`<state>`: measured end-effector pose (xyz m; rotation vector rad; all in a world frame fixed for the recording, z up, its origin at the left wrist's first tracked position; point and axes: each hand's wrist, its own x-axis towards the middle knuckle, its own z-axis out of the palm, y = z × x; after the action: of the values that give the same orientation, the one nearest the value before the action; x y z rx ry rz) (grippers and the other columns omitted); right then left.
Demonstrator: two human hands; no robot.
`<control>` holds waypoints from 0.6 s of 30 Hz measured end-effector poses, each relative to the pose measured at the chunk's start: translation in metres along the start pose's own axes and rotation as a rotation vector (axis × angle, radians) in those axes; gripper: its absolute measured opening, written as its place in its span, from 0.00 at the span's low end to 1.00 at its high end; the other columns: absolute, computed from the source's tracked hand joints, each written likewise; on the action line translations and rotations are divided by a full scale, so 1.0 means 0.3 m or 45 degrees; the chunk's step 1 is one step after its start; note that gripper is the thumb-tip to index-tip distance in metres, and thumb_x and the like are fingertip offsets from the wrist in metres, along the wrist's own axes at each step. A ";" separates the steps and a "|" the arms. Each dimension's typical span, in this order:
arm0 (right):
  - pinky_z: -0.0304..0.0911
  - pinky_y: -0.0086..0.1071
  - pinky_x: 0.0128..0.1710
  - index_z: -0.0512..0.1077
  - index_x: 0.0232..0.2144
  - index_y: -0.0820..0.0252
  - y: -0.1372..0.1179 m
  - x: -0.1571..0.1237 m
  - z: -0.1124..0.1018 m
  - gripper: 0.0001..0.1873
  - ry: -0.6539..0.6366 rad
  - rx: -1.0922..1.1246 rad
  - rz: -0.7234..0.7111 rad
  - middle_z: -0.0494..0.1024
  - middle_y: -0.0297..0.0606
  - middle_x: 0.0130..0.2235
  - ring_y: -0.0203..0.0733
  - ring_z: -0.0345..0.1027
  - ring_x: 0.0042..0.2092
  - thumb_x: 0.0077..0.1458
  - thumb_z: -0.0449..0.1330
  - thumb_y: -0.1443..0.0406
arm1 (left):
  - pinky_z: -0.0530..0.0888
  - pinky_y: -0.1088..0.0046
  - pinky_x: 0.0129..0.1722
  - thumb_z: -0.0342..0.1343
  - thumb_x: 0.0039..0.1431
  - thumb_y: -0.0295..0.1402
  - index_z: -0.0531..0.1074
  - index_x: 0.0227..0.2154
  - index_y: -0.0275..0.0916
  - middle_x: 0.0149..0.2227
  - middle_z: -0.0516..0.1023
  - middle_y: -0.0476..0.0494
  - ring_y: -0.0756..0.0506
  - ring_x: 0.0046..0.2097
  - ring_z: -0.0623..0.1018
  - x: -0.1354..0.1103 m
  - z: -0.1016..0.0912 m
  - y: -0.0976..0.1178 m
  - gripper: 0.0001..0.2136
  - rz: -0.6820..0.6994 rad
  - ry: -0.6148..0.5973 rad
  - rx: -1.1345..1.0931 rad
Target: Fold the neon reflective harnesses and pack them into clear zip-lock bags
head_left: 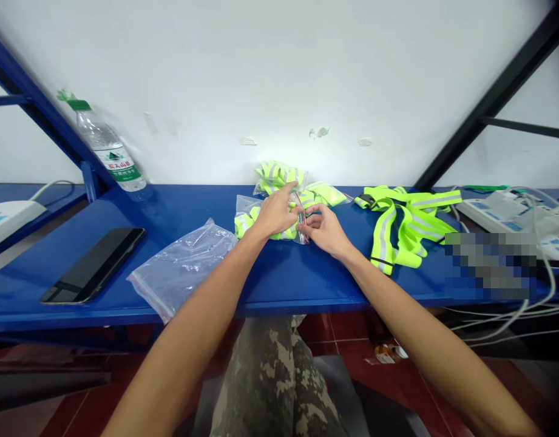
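Note:
A clear zip-lock bag [286,233] with a folded neon-yellow reflective strap inside lies near the middle of the blue table. My left hand [278,211] rests over this bag, index finger extended and thumb at its red-edged seal; its other fingers are partly hidden. Closed in a pinch on the same seal from the right is my right hand [323,229]. Just behind my hands, more bagged yellow straps [279,175] lie against the wall. Loose reflective straps [409,221] with a black buckle are spread to the right. A flat clear plastic bag [186,267] lies beside my left forearm.
On the blue table [261,297], a black phone [94,265] lies at the left. A water bottle [108,149] leans by the blue frame post. White power strips [498,212] and tangled cables are at the far right, near a blurred-out patch.

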<state>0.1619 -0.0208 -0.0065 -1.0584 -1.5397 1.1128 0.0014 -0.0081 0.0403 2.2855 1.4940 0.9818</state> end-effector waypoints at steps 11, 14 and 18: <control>0.59 0.29 0.23 0.60 0.40 0.53 0.012 0.000 -0.003 0.21 0.009 -0.120 -0.138 0.71 0.25 0.26 0.35 0.64 0.23 0.45 0.63 0.60 | 0.72 0.55 0.56 0.56 0.60 0.29 0.67 0.58 0.40 0.57 0.77 0.39 0.36 0.54 0.77 -0.004 -0.011 0.006 0.23 0.092 -0.001 0.046; 0.61 0.30 0.24 0.62 0.42 0.54 0.016 0.001 -0.002 0.19 0.013 -0.130 -0.170 0.72 0.27 0.27 0.36 0.66 0.24 0.47 0.61 0.62 | 0.71 0.57 0.57 0.55 0.61 0.29 0.67 0.59 0.40 0.59 0.75 0.39 0.39 0.55 0.77 0.006 -0.043 0.010 0.22 0.137 -0.095 -0.020; 0.64 0.32 0.29 0.69 0.41 0.57 0.017 0.005 0.003 0.14 0.092 -0.231 -0.234 0.75 0.33 0.30 0.39 0.70 0.29 0.50 0.61 0.63 | 0.72 0.60 0.56 0.56 0.60 0.27 0.67 0.60 0.41 0.56 0.78 0.40 0.40 0.54 0.78 0.014 -0.086 0.022 0.24 0.171 -0.101 -0.065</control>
<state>0.1614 -0.0183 -0.0113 -1.0416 -1.6664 0.8137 -0.0096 -0.0115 0.0647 2.3845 1.2840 0.9403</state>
